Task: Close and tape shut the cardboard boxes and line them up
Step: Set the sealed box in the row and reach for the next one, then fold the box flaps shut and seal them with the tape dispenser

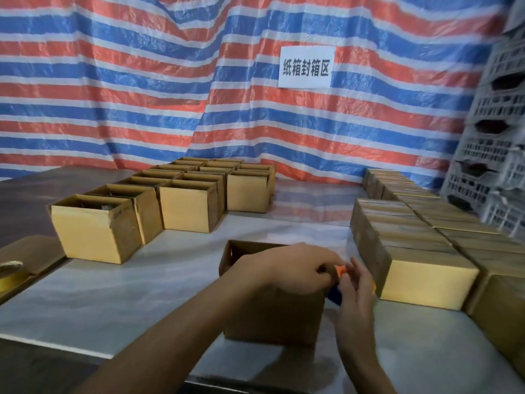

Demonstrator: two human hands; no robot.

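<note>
Cardboard box (272, 317) nearest on the desk (142, 294), both hands over it

The left hand (289, 268) rested on the box top, fingers curled and pinching the orange end of a blurred orange-and-blue tool (340, 270) — the right hand (355, 288) held its body, fingers bent round it. Just to the right sat closed boxes (426, 282) in rows; farther left, open boxes (93, 237) — behind them, a striped tarp (142, 81).

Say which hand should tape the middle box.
Right, probably: the right hand holds the orange and blue tape tool at the right edge of the box; the left hand rests on its top.
</note>
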